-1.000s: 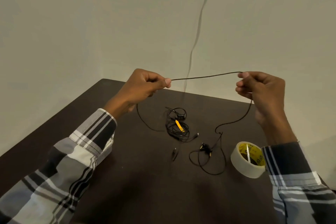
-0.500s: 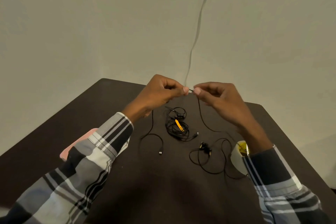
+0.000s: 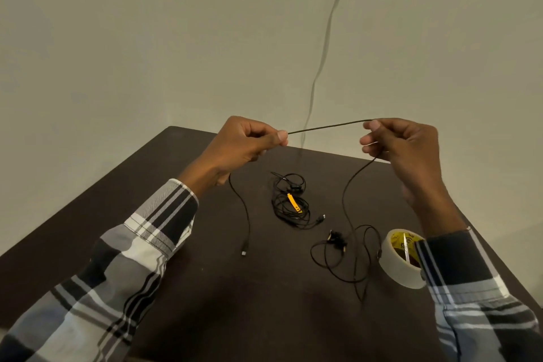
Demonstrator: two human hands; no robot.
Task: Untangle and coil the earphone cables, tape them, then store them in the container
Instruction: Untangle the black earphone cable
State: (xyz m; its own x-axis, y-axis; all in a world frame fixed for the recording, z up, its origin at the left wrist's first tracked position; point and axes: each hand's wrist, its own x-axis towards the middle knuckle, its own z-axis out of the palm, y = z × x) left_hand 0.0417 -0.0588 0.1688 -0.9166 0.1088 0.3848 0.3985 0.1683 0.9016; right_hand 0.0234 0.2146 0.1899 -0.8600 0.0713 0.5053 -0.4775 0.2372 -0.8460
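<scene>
An earphone cable (image 3: pixel 329 126) is pinched taut between left hand (image 3: pixel 246 141) and right hand (image 3: pixel 402 147) above the table (image 3: pixel 235 303), seemingly mid-coiling; the next loop likely needs the hands brought together.

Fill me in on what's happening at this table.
A person is straightening a black earphone cable, stretched between the left hand and the right hand, each pinching it above a dark table. Its plug end hangs down to the tabletop, and its earbuds lie in loose loops. A second, tangled earphone bundle waits in the middle. A tape roll sits untouched. No container is visible.
</scene>
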